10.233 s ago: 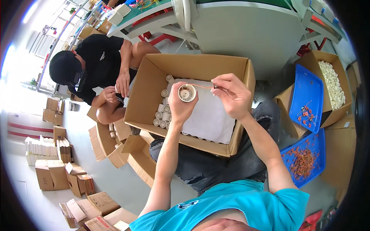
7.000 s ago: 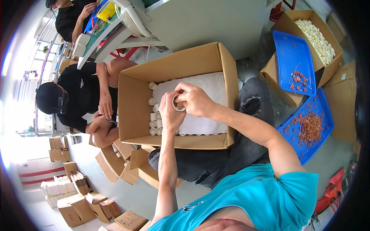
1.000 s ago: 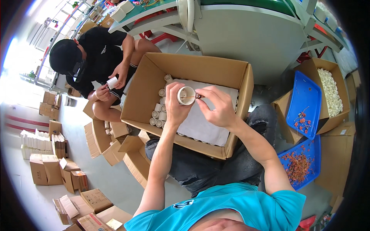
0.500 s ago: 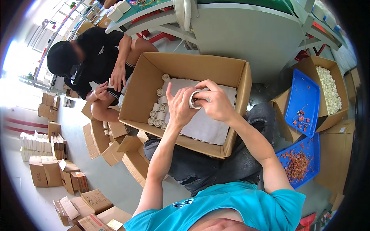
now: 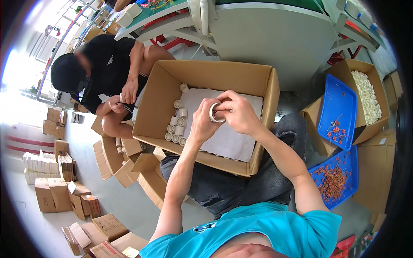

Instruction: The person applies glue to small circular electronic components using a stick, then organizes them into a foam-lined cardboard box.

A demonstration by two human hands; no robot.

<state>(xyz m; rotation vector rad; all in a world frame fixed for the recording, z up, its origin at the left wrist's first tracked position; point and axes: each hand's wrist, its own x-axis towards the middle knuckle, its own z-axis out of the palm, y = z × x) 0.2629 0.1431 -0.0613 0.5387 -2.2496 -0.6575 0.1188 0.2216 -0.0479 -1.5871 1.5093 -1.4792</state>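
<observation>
A short white plastic cylinder (image 5: pixel 212 115), its round open end toward me, is held between both hands above a large cardboard box (image 5: pixel 215 71). My left hand (image 5: pixel 202 122) wraps its fingers round the cylinder's outer side. My right hand (image 5: pixel 238 112) closes on its right rim, with fingertips reaching into the opening; whether they pinch a small part inside is hidden. Inside the box, a white sheet (image 5: pixel 232 139) lies flat beneath my hands. Several similar white cylinders (image 5: pixel 176 129) stand and lie along the box's left side.
Left, a seated co-worker (image 5: pixel 103 69) in black handles a small white piece. Right are a blue tray (image 5: pixel 337 103) with a few red parts, another blue tray (image 5: pixel 350 172) heaped with reddish parts, and a carton of white pieces (image 5: pixel 365 96). Open cartons (image 5: pixel 150 180) stand on the floor at left.
My left fingers, partly raised before, have curled in round the cylinder. My right fingers have shifted slightly at the opening. The co-worker's hands have moved a little closer together.
</observation>
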